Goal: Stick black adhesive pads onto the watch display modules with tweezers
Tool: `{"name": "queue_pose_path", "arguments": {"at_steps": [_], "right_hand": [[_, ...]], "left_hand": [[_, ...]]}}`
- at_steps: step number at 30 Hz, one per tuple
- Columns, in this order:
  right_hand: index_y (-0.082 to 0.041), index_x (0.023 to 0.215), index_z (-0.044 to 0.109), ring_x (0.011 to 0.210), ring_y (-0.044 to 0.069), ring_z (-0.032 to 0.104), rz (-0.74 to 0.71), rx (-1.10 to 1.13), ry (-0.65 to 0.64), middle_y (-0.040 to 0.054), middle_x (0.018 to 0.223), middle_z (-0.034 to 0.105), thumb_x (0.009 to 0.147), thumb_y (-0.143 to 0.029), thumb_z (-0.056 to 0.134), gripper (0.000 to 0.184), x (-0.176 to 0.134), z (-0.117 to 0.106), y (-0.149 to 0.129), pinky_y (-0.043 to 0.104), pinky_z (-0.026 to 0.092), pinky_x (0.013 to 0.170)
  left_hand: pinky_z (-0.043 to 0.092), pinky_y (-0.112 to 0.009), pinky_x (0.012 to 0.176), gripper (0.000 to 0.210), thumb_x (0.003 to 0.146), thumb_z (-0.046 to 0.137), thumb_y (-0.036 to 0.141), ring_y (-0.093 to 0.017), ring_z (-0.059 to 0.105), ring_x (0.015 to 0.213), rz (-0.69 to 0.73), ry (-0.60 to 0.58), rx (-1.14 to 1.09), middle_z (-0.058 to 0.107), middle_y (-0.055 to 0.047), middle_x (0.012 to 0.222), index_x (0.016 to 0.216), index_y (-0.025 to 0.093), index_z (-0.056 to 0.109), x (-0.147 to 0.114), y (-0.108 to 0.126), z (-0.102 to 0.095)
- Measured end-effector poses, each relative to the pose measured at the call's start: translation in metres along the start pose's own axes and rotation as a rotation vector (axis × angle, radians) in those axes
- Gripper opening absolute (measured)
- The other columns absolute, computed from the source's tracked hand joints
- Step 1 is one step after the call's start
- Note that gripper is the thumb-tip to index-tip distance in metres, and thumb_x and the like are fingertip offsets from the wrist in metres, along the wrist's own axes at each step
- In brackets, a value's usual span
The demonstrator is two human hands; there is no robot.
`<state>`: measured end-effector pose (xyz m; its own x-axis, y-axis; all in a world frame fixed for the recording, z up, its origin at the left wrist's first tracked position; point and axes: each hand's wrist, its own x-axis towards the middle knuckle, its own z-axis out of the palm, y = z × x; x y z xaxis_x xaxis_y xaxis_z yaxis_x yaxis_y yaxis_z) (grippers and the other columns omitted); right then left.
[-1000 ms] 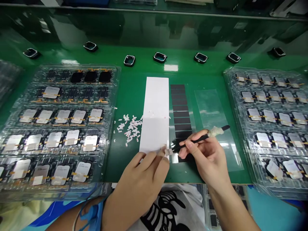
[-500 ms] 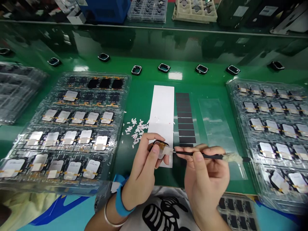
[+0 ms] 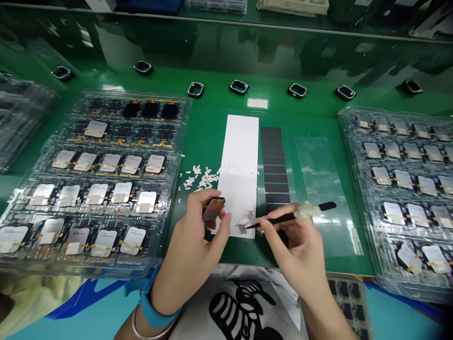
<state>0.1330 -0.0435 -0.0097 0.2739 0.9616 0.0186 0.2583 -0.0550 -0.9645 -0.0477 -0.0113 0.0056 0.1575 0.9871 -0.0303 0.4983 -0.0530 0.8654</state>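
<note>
My left hand (image 3: 196,245) grips a small watch display module (image 3: 213,210) by its edges between thumb and fingers, tilted on its side above the lower left of a white paper strip (image 3: 241,156). Closed around slim black tweezers (image 3: 283,218) with a pale fuzzy wrapping near the rear end, my right hand (image 3: 297,248) is right of the paper. The tweezers' tip reaches a small greyish film piece (image 3: 242,229) low on the paper. Another small pale piece (image 3: 247,214) lies just above it; both look a little blurred.
A clear tray (image 3: 179,189) of display modules stands left, another tray (image 3: 354,156) right. White scraps (image 3: 205,178) lie left of the paper. Right of it are a strip of black pads (image 3: 274,160) and a clear sheet (image 3: 318,179). Watch frames (image 3: 239,87) line the back.
My left hand has moved left with the display module and tilted it. The tweezers' tip has left the module and gone down to the paper. The view has shifted slightly downward.
</note>
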Motion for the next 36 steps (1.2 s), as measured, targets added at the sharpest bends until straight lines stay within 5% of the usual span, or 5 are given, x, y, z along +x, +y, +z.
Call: {"name": "queue_pose_path", "arguments": {"at_steps": [14,19,27,32,36], "right_hand": [[-0.023,0.09,0.059,0.067,0.011,0.068,0.026,0.017,-0.02,-0.0005,0.09,0.062,0.087,-0.022,0.068,0.01,-0.001,0.0,0.006,0.022,0.057,0.058],[-0.024,0.091,0.06,0.074,0.012,0.07,0.03,0.249,-0.123,-0.0019,0.085,0.06,0.088,-0.016,0.067,0.011,-0.001,-0.009,0.003,0.021,0.059,0.06],[-0.023,0.091,0.063,0.08,0.012,0.071,-0.015,0.433,0.111,-0.0015,0.084,0.059,0.087,-0.009,0.066,0.015,0.002,-0.021,-0.003,0.019,0.059,0.059],[-0.025,0.092,0.059,0.08,0.015,0.072,-0.095,0.514,0.216,-0.0016,0.082,0.062,0.09,-0.012,0.062,0.014,0.008,0.006,-0.017,0.032,0.065,0.075],[-0.026,0.092,0.054,0.081,0.018,0.074,-0.096,0.514,0.25,-0.0003,0.081,0.063,0.091,-0.015,0.062,0.014,0.009,0.03,-0.025,0.034,0.067,0.07]], "left_hand": [[0.051,-0.03,0.062,0.037,0.087,0.065,0.013,-0.024,0.071,0.081,0.029,-0.204,0.266,0.065,0.0,0.081,0.114,0.024,0.043,0.018,0.005,0.007],[0.048,-0.029,0.061,0.038,0.086,0.065,0.013,-0.023,0.07,0.078,0.011,-0.235,0.277,0.066,0.0,0.082,0.115,0.023,0.043,0.021,0.008,0.005],[0.047,-0.024,0.062,0.028,0.095,0.059,0.029,-0.015,0.064,0.074,-0.05,-0.12,-0.11,0.063,0.001,0.084,0.12,0.028,0.046,0.015,0.006,-0.007],[0.042,-0.025,0.059,0.017,0.105,0.039,0.035,-0.014,0.051,0.063,-0.105,-0.125,-0.552,0.061,0.001,0.074,0.117,0.026,0.048,0.008,0.013,0.005],[0.038,-0.024,0.056,0.015,0.106,0.04,0.035,-0.013,0.049,0.063,-0.145,-0.127,-0.765,0.06,0.0,0.073,0.111,0.025,0.049,0.008,0.015,0.017]]}}
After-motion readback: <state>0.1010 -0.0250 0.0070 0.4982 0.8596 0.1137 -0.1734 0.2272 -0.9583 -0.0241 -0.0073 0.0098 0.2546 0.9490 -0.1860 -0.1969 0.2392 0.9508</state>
